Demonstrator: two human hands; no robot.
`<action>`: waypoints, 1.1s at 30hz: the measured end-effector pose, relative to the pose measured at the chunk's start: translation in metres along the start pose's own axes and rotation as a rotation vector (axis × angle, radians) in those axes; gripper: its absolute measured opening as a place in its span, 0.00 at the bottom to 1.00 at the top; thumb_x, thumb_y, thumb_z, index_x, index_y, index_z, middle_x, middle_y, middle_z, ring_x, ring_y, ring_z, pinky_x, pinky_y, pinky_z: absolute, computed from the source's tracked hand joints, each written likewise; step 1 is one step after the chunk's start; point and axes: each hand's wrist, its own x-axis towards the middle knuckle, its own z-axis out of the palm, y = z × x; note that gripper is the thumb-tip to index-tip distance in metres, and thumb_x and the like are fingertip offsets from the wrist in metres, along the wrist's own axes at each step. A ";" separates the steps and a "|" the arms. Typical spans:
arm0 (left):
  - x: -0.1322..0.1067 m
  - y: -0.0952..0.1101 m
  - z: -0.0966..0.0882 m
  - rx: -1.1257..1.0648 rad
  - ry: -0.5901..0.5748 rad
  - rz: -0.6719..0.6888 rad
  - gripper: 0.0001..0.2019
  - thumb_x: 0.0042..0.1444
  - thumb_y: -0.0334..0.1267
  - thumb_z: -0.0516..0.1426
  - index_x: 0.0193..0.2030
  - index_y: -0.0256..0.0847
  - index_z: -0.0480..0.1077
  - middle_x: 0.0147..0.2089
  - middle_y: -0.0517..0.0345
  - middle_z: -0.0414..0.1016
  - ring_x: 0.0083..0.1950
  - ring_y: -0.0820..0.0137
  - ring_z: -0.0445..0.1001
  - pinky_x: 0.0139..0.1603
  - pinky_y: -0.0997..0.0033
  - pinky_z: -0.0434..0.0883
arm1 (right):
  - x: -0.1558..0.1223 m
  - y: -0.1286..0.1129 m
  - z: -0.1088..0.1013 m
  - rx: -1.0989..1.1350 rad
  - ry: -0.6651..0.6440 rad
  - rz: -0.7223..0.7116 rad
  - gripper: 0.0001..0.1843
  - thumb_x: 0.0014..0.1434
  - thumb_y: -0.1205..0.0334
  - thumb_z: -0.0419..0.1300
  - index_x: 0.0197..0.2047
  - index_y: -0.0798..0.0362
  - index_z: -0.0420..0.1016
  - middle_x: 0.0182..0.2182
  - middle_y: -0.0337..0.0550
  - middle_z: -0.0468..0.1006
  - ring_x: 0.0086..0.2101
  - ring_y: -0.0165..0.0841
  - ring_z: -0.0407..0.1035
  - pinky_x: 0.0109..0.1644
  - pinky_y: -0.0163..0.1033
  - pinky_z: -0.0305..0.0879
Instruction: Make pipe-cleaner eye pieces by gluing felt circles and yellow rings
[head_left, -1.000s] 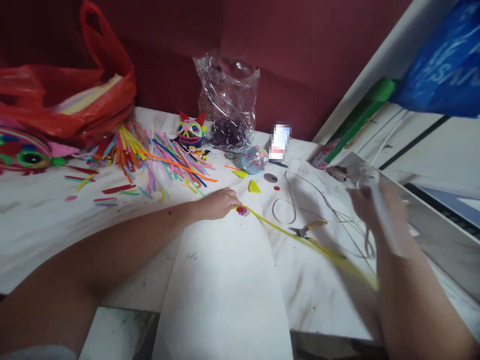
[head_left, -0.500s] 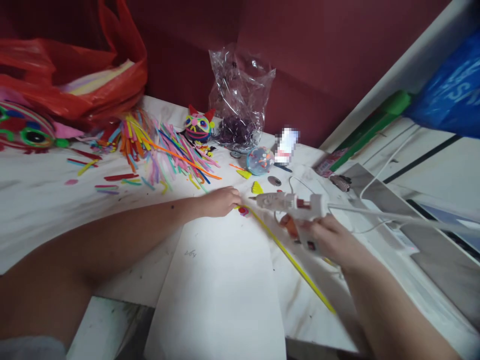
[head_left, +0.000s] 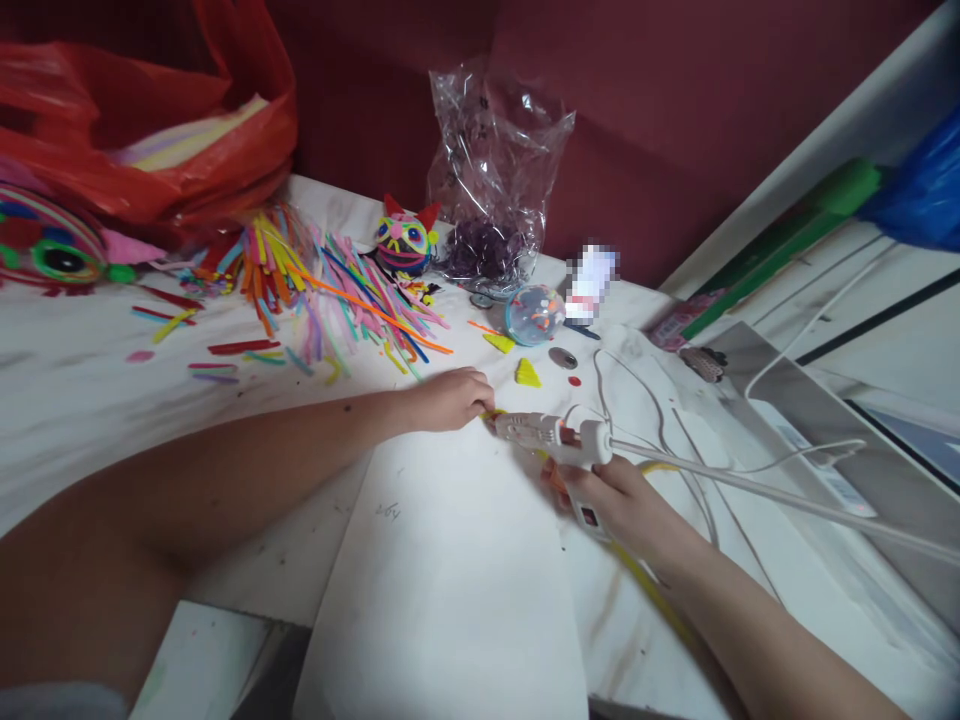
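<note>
Now a table (head_left: 67, 420) fills much of the lower frame, with paper (head_left: 450, 590) at bottom centre. Right of centre, the right hand (head_left: 619, 495) grips a glue gun (head_left: 529, 430) by its handle; at centre, the left hand (head_left: 450, 398) is curled closed on one end of a yellow strip (head_left: 652, 592), which reappears toward lower right, partly hidden. Half a second ago the gun's tip stood clear of the left hand; it now sits at those fingertips, so both hands seem to work at one spot. Glue cannot be made out. Above the gun lie a triangle (head_left: 528, 373) and a red dot (head_left: 574, 381).
</note>
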 end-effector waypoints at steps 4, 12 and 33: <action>0.001 0.000 0.001 -0.001 0.008 0.001 0.10 0.54 0.25 0.54 0.35 0.39 0.75 0.34 0.56 0.74 0.41 0.69 0.70 0.44 0.72 0.66 | 0.000 0.004 0.000 0.008 -0.019 -0.004 0.22 0.58 0.46 0.48 0.26 0.54 0.69 0.22 0.40 0.69 0.23 0.30 0.60 0.27 0.35 0.56; 0.000 -0.001 0.001 0.023 -0.013 -0.006 0.10 0.56 0.26 0.53 0.36 0.38 0.75 0.35 0.55 0.74 0.41 0.69 0.70 0.44 0.72 0.66 | 0.000 0.001 0.000 -0.011 -0.024 0.001 0.24 0.59 0.45 0.48 0.27 0.56 0.71 0.21 0.41 0.69 0.23 0.30 0.59 0.28 0.36 0.56; -0.001 -0.001 0.000 0.038 0.000 0.007 0.09 0.55 0.25 0.54 0.34 0.38 0.75 0.34 0.55 0.73 0.41 0.69 0.70 0.44 0.73 0.66 | 0.000 -0.002 0.002 -0.049 0.003 0.019 0.26 0.57 0.43 0.48 0.26 0.56 0.72 0.18 0.39 0.65 0.22 0.29 0.55 0.25 0.36 0.51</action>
